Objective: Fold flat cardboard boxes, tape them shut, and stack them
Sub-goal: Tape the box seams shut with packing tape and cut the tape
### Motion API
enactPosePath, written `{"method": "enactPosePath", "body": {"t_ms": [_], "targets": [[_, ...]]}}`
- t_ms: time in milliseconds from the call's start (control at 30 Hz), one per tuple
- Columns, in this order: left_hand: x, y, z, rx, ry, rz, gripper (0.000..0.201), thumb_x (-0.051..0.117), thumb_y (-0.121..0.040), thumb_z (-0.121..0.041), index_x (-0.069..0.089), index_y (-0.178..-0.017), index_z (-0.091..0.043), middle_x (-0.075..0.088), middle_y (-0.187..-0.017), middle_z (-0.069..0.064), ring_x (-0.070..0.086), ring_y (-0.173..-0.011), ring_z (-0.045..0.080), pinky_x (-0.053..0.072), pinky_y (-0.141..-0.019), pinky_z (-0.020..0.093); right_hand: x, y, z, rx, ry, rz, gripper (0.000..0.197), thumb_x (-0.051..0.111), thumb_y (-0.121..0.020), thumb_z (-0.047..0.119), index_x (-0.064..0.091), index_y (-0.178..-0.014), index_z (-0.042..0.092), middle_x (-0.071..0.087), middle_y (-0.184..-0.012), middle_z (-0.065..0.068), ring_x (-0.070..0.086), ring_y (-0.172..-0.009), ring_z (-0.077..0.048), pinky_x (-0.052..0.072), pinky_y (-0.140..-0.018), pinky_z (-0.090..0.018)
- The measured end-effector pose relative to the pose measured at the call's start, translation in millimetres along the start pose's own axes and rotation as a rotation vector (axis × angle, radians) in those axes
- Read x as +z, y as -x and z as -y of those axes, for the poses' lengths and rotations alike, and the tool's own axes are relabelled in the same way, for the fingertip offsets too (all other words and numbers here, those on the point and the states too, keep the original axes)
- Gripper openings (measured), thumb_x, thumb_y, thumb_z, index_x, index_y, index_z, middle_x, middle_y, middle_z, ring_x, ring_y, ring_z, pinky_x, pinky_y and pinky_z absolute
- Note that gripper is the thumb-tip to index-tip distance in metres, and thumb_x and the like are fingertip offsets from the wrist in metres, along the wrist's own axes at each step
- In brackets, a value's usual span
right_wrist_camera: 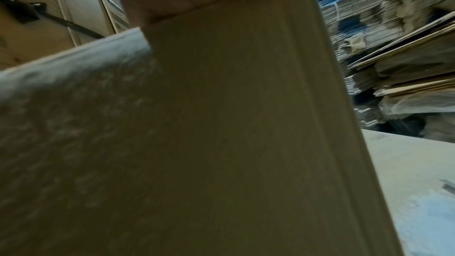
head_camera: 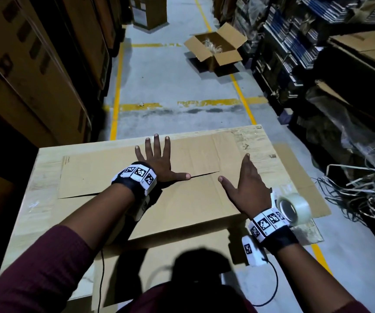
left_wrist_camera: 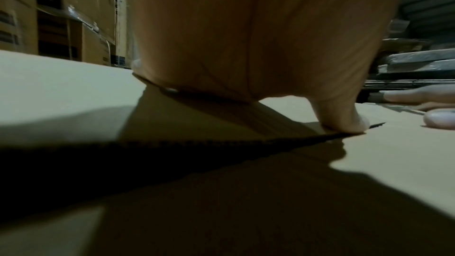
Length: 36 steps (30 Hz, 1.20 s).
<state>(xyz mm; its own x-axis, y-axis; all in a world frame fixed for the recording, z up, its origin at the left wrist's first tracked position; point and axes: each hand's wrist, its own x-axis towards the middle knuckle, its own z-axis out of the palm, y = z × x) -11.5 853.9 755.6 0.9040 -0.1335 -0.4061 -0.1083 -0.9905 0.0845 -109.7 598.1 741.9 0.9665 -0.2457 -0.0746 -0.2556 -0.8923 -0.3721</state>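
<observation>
Left hand (head_camera: 159, 162): mine, spread flat with straight fingers, pressing the far flap (head_camera: 118, 172) of the box down; nothing gripped.
Right hand (head_camera: 247, 188): mine, also flat and released, fingers together on the near flap (head_camera: 182, 206), thumb reaching toward the seam.
Box (head_camera: 150, 188): lies directly under both palms, on a pale worktop (head_camera: 46, 154) that extends beyond my fingertips and out past my left wrist.
Step, as I judge it: closing the 2 flaps so they meet before taping.
Doing it well: I would push both flaps level, close the wedge-shaped gap that widens toward my left wrist, and keep 1 palm down while the other fetches tape.
Seam (head_camera: 204, 174): a dark slit between my 2 thumbs; the left wrist view shows my thumb on its raw corrugated edge.
Cardboard: matte brown, stiff, creased in faint straight lines.
Tape roll (head_camera: 294, 207): clear, glossy ring standing on its rim just beside my right wrist.
Risk: flaps may spring up once pressure lifts.
</observation>
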Motion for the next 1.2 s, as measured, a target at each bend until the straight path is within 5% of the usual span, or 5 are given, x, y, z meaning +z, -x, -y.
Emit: {"method": "enactPosePath", "body": {"t_ms": [400, 700, 867, 1067, 1200], "targets": [[-47.4, 12.2, -50.1, 0.255, -0.156, -0.014, 0.082, 0.046, -0.093, -0.068, 0.016, -0.157, -0.026, 0.004, -0.167, 0.011, -0.005, -0.153, 0.032, 0.003, -0.121, 0.057, -1.6, -3.2, -1.2, 0.025, -0.419, -0.111, 0.079, 0.062, -0.092, 0.056, 0.033, -0.154, 0.017, 0.043, -0.153, -0.008, 0.042, -0.139, -0.026, 0.041, -0.107, -0.04], [5.4, 75.5, -241.4, 0.659, 0.449, 0.0, 0.036, 0.05, -0.103, -0.025, 0.057, -0.137, -0.014, 0.063, -0.132, 0.008, 0.057, -0.118, 0.023, 0.04, -0.096, 0.026, -38.2, -40.4, -180.3, 0.218, -0.255, -0.099, 0.077, 0.077, -0.085, 0.045, 0.046, -0.141, 0.001, 0.053, -0.137, -0.023, 0.049, -0.128, -0.041, 0.043, -0.101, -0.045], [80.8, 42.4, -306.1, 0.453, 0.455, 0.178, 0.033, 0.047, -0.102, -0.02, 0.063, -0.129, -0.01, 0.065, -0.129, 0.011, 0.06, -0.116, 0.029, 0.046, -0.095, 0.033, -12.3, -46.6, -250.1, 0.303, 0.06, 0.363, 0.097, 0.081, -0.077, 0.056, 0.037, -0.142, -0.002, 0.051, -0.14, -0.024, 0.053, -0.126, -0.039, 0.049, -0.091, -0.041], [176.9, 6.2, -337.0, 0.007, 0.905, 0.494, 0.047, 0.041, -0.105, -0.044, 0.064, -0.086, -0.008, 0.067, -0.084, 0.009, 0.062, -0.078, 0.028, 0.047, -0.066, 0.021, -2.9, -42.4, -266.7, 0.255, 0.004, 0.187, 0.066, 0.072, -0.079, 0.065, 0.061, -0.107, 0.007, 0.069, -0.112, -0.016, 0.066, -0.105, -0.035, 0.049, -0.078, -0.034], [214.5, -11.9, -368.3, -0.309, 1.704, 0.695, 0.082, 0.041, -0.093, -0.072, 0.066, -0.105, 0.005, 0.074, -0.099, 0.021, 0.072, -0.09, 0.033, 0.059, -0.085, 0.04, -28.3, -43.9, -266.5, 0.173, -0.069, 0.116, 0.055, 0.078, -0.075, 0.055, 0.061, -0.108, 0.014, 0.071, -0.107, -0.008, 0.067, -0.1, -0.03, 0.049, -0.075, -0.031]]}}
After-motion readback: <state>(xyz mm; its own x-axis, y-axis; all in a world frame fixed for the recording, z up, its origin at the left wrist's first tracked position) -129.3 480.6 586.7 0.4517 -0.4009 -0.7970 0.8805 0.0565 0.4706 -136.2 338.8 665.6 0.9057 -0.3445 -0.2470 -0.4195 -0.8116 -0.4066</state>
